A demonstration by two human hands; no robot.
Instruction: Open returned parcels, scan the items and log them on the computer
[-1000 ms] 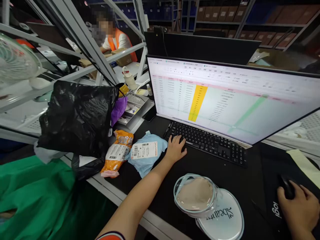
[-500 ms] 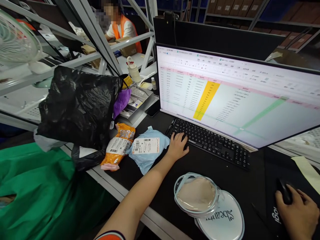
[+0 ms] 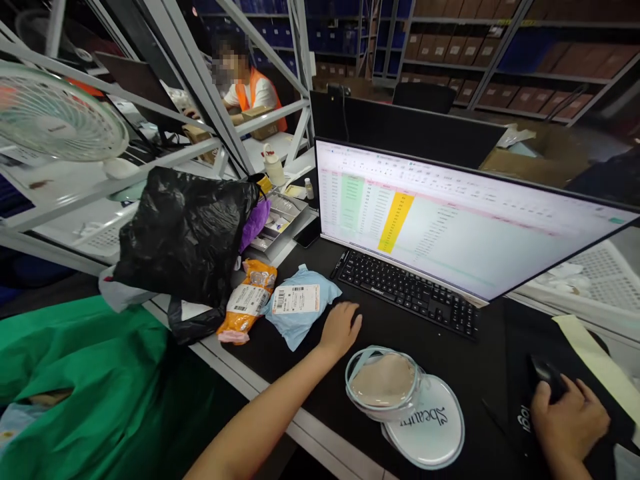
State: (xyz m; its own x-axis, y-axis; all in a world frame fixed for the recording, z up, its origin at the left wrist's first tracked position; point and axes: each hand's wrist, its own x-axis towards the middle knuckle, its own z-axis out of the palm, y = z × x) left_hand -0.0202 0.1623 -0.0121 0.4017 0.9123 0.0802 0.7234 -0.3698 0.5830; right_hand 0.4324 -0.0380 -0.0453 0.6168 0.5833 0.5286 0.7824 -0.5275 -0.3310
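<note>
My left hand [image 3: 341, 328] rests on the black desk [image 3: 400, 333] just in front of the black keyboard [image 3: 407, 292], fingers loosely curled, holding nothing. A light blue parcel [image 3: 300, 308] with a white label lies just to its left. My right hand [image 3: 567, 419] lies at the lower right on a black mouse [image 3: 546, 375], fingers draped over it. Between the hands sits a round clear pouch [image 3: 384, 383] with beige contents on a white round disc [image 3: 430, 430]. The wide monitor [image 3: 465, 223] shows a spreadsheet.
An orange parcel [image 3: 247, 301] and a black plastic bag [image 3: 187, 233] lie left of the blue one. A green bag [image 3: 90, 393] fills the lower left. A fan [image 3: 55, 120], metal shelf frame [image 3: 200, 87] and a grey tray [image 3: 283, 220] stand behind. A person in an orange vest [image 3: 250, 90] sits beyond.
My left hand has come back off the keyboard onto the desk. The spreadsheet on the monitor has shifted. The view has moved up and back.
</note>
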